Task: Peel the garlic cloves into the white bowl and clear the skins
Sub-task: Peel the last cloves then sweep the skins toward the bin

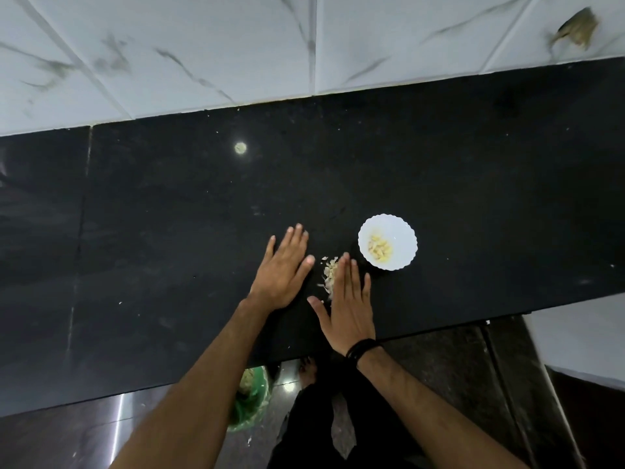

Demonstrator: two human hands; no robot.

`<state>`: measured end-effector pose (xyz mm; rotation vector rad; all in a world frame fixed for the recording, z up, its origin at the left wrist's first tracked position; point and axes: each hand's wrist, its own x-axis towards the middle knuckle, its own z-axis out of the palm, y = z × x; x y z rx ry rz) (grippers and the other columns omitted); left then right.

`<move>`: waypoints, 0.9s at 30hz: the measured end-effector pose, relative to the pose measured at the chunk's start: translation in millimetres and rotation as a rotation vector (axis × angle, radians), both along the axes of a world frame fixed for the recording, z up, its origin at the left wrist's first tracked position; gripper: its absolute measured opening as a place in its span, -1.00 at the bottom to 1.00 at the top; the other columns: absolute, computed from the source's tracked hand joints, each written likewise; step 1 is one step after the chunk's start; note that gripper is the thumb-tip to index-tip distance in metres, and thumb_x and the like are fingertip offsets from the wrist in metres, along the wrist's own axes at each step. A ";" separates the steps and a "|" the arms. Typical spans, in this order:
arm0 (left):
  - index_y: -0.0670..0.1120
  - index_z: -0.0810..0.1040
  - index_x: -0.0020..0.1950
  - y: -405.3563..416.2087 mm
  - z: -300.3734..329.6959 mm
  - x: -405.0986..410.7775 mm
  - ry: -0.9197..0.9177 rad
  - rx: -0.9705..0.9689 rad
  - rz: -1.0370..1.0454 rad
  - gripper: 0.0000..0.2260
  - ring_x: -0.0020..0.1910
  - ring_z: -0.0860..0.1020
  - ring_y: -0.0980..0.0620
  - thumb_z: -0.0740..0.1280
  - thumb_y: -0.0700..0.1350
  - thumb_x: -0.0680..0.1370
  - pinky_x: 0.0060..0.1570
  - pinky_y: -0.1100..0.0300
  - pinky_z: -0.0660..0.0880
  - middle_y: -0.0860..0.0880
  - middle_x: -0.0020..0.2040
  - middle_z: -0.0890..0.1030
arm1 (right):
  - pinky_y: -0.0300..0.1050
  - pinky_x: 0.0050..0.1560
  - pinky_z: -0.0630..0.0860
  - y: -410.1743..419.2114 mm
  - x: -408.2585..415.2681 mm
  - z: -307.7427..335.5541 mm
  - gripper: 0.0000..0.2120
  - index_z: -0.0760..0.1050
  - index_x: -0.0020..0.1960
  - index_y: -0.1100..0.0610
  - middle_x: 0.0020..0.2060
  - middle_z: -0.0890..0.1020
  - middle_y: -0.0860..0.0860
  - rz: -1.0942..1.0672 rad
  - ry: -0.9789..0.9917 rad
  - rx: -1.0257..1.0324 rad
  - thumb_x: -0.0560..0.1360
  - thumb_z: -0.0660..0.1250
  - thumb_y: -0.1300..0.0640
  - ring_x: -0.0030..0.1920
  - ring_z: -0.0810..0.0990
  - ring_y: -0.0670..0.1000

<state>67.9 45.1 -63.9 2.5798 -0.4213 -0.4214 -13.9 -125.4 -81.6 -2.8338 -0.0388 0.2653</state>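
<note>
Skins (329, 274) lie heaped between flat, open left hand (285, 272) and right hand (348, 306), near counter (169, 231) edge.

Views: one only, the head camera, so no part of the scene is shared with a second view.
Position: worn on the person's head, above the near edge of the counter (169, 231).
Direction: forward and steeply down, almost straight onto the counter top.
Tilt: rolled, so the counter edges run slanted across the frame.
Nearness: arm's reach; both forearms enter from the bottom edge.
Lens: wide-angle, lines bend toward the corners.
Coverage: tiled wall (203, 45) at top, floor (439, 367) at bottom.
</note>
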 end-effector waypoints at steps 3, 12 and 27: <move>0.01 0.06 0.64 5.6 6.9 -30.6 0.019 -0.171 -0.088 -0.43 0.62 -0.07 0.19 -0.20 0.22 0.69 0.60 -0.08 -0.09 0.09 0.65 0.04 | 0.18 0.59 -0.13 14.1 21.7 1.3 -0.24 -0.27 0.62 0.21 0.63 -0.16 0.11 0.075 0.023 0.063 0.64 -0.14 -0.25 0.62 -0.19 0.10; -0.05 0.22 0.61 30.7 11.8 -47.2 -0.100 -0.350 0.284 -0.47 0.61 0.09 0.14 -0.02 0.16 0.70 0.60 -0.04 0.02 0.03 0.62 0.21 | -0.04 0.58 -0.28 -1.6 41.6 10.0 0.25 -0.30 0.62 0.17 0.62 -0.25 0.08 0.018 -0.017 0.260 0.33 0.19 -0.60 0.61 -0.26 0.00; -0.01 -0.03 0.66 30.1 -25.5 -68.0 -0.194 0.238 0.210 -0.46 0.63 -0.13 0.05 -0.08 0.16 0.72 0.60 -0.02 -0.08 -0.02 0.67 -0.07 | 0.03 -0.04 0.47 12.1 84.6 -6.0 -0.75 0.51 -0.05 0.13 -0.03 0.53 0.06 0.482 -0.352 0.231 0.65 0.23 -0.04 -0.08 0.45 0.08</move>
